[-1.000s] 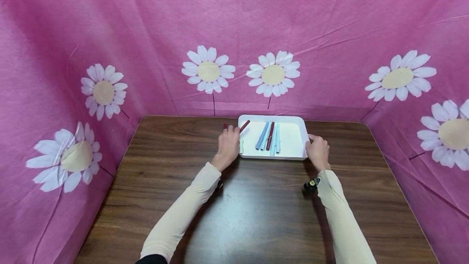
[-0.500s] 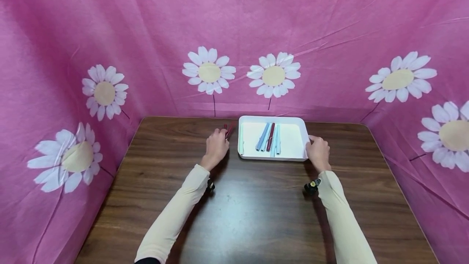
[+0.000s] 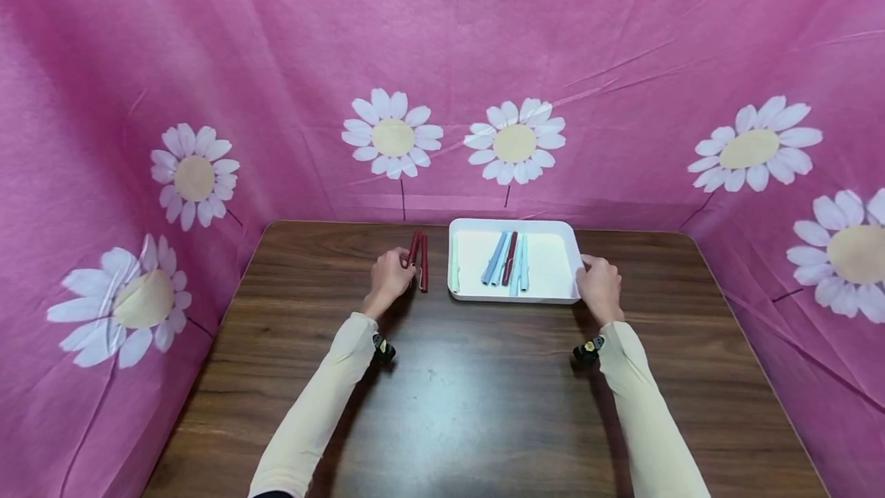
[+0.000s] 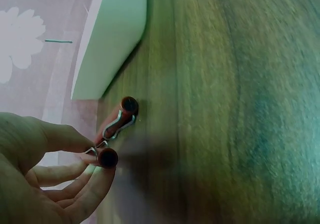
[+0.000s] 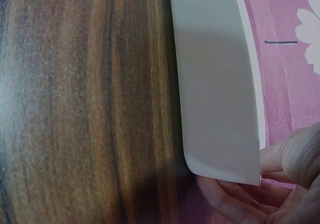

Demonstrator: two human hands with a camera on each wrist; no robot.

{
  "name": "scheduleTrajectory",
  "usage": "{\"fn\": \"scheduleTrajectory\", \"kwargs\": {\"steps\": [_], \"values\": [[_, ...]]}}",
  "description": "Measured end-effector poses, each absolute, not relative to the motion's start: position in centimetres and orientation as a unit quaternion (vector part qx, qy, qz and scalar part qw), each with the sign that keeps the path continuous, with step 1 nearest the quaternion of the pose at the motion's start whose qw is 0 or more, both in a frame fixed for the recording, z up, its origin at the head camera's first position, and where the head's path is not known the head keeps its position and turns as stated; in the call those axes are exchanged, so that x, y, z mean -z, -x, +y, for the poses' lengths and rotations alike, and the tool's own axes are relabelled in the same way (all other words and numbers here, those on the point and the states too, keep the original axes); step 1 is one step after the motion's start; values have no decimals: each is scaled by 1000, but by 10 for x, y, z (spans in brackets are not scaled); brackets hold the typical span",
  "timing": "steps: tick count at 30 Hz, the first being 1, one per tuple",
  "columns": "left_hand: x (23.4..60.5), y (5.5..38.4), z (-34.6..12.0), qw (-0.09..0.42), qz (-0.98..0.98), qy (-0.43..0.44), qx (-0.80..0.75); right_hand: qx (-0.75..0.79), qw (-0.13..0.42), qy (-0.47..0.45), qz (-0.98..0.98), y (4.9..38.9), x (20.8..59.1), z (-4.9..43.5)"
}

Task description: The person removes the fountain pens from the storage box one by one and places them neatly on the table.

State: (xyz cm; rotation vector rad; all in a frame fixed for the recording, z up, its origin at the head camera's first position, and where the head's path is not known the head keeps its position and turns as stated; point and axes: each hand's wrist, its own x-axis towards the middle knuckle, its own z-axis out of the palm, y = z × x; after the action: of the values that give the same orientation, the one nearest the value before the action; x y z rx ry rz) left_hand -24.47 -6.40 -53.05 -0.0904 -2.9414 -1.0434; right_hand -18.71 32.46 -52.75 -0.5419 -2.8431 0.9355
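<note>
My left hand point(image 3: 391, 275) pinches a dark red pen point(image 4: 107, 158) with a wire clip between thumb and fingers, left of the tray. Close beside it on the table lies a second dark red pen point(image 3: 424, 267), clip up in the left wrist view. At the right end of the white tray point(image 3: 515, 299), my right hand point(image 3: 600, 284) grips the wall, thumb at the rim and fingers around the lower side. Inside the tray are a blue pen point(image 3: 494, 258), a dark red pen point(image 3: 510, 258), several light blue pens point(image 3: 523, 261) and a pale green pen point(image 3: 455, 267) along the left wall.
The brown wood-grain table point(image 3: 442, 375) runs back to a pink curtain point(image 3: 449, 37) printed with white daisies, which also hangs at both sides. The tray sits near the table's back edge.
My left hand has moved left from over the tray's left wall, carrying the dark red pen out beside the other red pen and turning it more upright in view. My right hand stays on the tray.
</note>
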Motion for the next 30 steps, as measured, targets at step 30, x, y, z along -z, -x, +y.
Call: {"fn": "scheduleTrajectory", "kwargs": {"steps": [30], "values": [[542, 244, -67, -23, -939, -11, 342, -307, 51, 180, -933, 187, 531, 326]]}}
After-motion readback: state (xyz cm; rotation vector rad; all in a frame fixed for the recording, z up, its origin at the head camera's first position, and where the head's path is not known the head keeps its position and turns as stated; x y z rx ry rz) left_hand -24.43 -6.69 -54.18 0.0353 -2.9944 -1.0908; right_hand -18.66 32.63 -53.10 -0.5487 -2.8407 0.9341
